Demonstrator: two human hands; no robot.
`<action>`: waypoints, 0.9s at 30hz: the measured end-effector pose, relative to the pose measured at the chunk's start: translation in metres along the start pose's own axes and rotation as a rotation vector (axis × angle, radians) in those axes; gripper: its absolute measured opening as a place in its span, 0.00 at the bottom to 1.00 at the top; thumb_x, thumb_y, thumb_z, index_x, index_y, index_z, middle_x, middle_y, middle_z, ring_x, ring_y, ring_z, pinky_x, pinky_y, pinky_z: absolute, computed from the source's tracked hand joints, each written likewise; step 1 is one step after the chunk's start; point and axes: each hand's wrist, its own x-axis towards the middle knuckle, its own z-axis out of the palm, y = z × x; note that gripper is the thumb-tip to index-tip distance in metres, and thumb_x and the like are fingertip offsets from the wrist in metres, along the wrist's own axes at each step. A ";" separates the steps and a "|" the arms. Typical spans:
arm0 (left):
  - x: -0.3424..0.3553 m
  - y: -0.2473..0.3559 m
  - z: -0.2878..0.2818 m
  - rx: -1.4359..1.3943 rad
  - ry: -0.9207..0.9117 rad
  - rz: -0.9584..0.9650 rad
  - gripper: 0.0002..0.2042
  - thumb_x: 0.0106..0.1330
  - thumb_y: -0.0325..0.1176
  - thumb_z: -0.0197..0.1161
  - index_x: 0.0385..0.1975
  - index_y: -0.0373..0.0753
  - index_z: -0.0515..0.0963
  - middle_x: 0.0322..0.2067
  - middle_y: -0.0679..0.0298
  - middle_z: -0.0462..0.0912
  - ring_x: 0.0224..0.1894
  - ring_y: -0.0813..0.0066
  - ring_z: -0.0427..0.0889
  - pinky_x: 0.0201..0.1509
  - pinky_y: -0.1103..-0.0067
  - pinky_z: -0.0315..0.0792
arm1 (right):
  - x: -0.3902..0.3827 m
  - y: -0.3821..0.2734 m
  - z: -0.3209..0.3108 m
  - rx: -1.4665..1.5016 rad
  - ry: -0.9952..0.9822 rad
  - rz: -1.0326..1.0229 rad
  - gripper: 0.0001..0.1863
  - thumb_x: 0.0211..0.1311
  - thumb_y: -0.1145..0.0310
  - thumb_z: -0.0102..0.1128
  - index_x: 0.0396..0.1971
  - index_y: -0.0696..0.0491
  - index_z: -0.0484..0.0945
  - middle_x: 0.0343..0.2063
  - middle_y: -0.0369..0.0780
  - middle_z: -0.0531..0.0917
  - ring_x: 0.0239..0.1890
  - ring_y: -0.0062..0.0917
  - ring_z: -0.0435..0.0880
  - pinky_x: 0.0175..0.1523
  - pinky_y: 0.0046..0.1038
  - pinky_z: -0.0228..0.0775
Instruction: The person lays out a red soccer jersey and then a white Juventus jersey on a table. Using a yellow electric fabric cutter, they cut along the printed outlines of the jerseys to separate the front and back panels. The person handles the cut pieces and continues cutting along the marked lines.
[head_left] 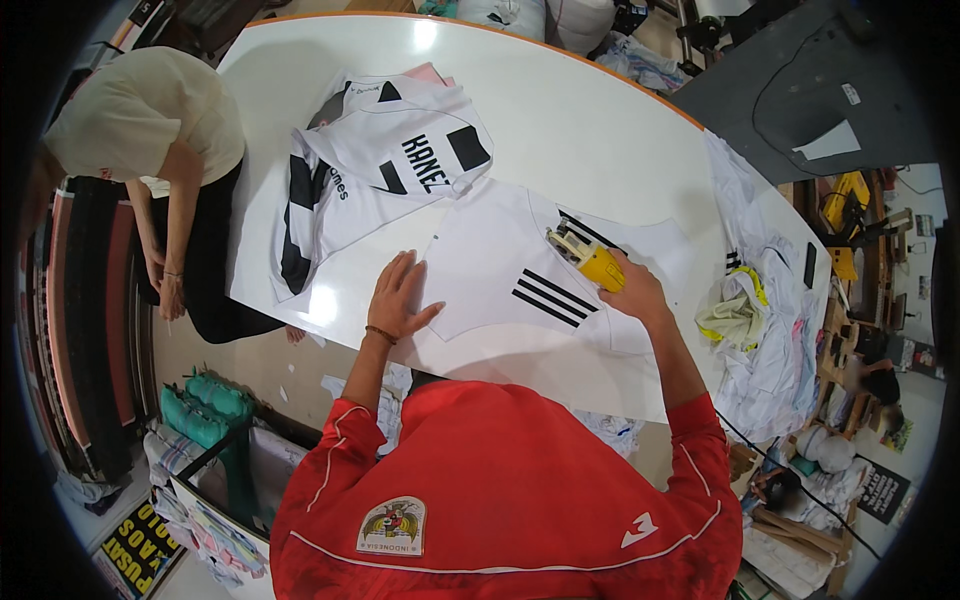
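White sheets of fabric or paper, printed with black stripes and thin outlines, lie flat on the white table. My right hand is wrapped round a yellow handheld electric cutter, whose metal head rests on the printed sheet beside the upper black stripes. To its left, my left hand lies with fingers spread at the sheet's left edge. Beyond that hand is a loose stack of white pieces with black blocks and lettering.
A heap of white cloth with a yellow-green piece covers the table's right end, near a dark flat object. Another person sits at the left edge. A black cord trails at right. Green bundles stand lower left.
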 end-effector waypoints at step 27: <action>0.040 0.190 0.133 -0.126 -0.229 0.600 0.17 0.69 0.45 0.69 0.52 0.44 0.86 0.48 0.60 0.85 0.52 0.57 0.83 0.53 0.64 0.79 | -0.049 0.020 0.024 0.129 0.062 0.125 0.47 0.49 0.57 0.75 0.74 0.35 0.68 0.52 0.46 0.90 0.57 0.48 0.88 0.61 0.47 0.81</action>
